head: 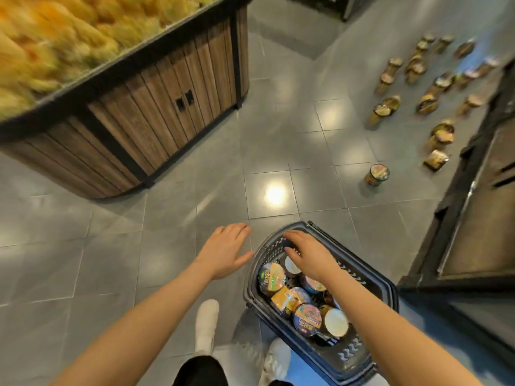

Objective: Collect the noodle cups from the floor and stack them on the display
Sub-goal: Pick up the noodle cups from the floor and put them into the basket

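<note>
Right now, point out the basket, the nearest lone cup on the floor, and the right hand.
basket (374, 280), head view, bare right rim.
nearest lone cup (376, 175), head view, its side just under the lid.
right hand (309, 253), head view, back of the hand over the basket.

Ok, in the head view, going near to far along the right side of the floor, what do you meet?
Dark basket with collected noodle cups, right hand over its far end → lone upright cup → flat packet → scattered cups.

glossy grey tile floor; dark perforated plastic basket; wood-plank produce bin, black trim.
</note>
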The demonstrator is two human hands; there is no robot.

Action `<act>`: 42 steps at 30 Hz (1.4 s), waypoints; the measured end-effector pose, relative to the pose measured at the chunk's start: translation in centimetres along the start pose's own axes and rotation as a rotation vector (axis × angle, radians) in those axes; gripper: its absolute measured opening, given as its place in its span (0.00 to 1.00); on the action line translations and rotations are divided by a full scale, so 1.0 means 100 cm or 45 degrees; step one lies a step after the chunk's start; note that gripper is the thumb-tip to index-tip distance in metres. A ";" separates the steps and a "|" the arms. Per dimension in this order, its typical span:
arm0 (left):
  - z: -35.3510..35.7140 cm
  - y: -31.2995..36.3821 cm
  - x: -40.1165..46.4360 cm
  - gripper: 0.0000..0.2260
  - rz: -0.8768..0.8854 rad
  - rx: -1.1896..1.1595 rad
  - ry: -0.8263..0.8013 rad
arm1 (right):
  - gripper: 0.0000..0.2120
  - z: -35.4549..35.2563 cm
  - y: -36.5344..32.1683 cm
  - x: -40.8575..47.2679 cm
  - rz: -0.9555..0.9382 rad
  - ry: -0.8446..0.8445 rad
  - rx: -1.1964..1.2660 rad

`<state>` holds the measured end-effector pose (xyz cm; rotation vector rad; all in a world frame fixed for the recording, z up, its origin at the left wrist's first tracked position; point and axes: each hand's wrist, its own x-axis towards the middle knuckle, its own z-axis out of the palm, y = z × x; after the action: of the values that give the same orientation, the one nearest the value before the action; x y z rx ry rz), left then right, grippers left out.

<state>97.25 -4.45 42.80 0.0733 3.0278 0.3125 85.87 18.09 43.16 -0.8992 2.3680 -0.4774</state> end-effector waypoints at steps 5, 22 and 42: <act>-0.058 -0.036 0.025 0.26 0.130 0.048 0.189 | 0.21 -0.034 -0.050 0.021 0.037 0.122 0.091; -0.172 -0.221 0.110 0.26 0.393 0.073 0.233 | 0.21 -0.089 -0.176 0.144 0.288 0.545 0.154; -0.212 -0.182 0.450 0.32 0.538 0.011 0.024 | 0.24 -0.283 -0.002 0.280 0.512 0.701 0.155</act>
<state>49.63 -23.95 55.58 0.7182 3.0067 0.3306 51.32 2.25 54.99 -0.2296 2.8752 -0.7644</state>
